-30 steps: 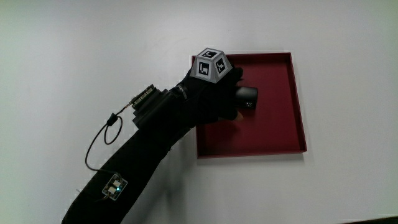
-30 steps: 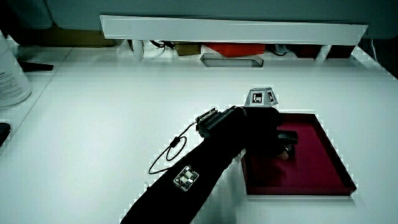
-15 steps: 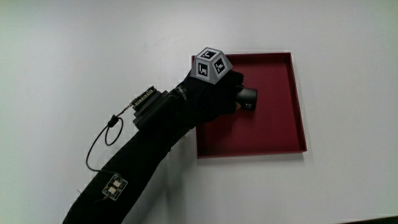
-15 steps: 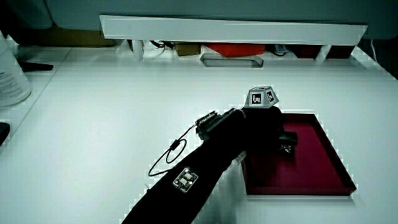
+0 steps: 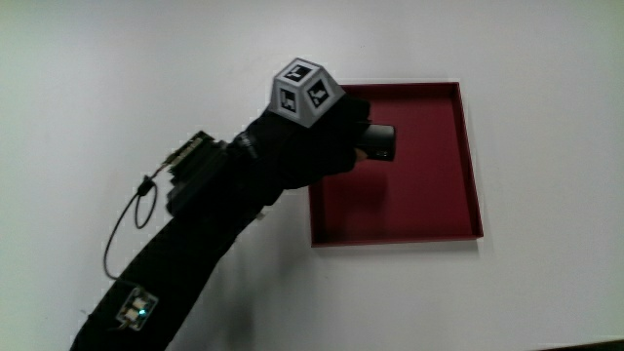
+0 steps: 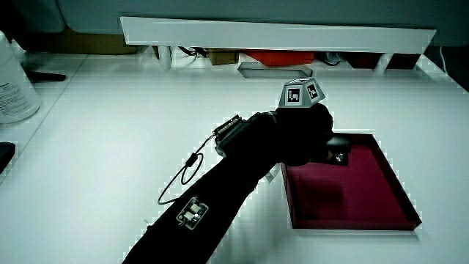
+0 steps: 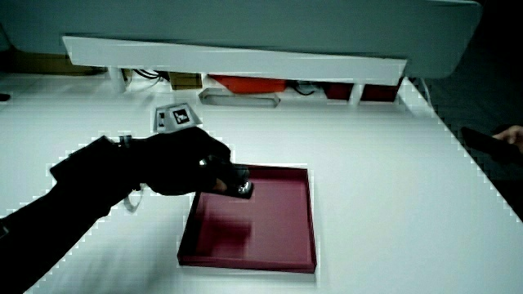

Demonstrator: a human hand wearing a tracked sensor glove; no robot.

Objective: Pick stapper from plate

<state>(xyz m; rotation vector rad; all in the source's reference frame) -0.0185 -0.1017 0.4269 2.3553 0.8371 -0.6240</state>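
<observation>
fingers round stapler, above plate

Lab bench, white table, low partition

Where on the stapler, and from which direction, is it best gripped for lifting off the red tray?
Around its body, coming from above, as the hand does now: only one short dark end of the stapler shows past the fingers, above the tray, whose low rim hinders a level approach.
</observation>
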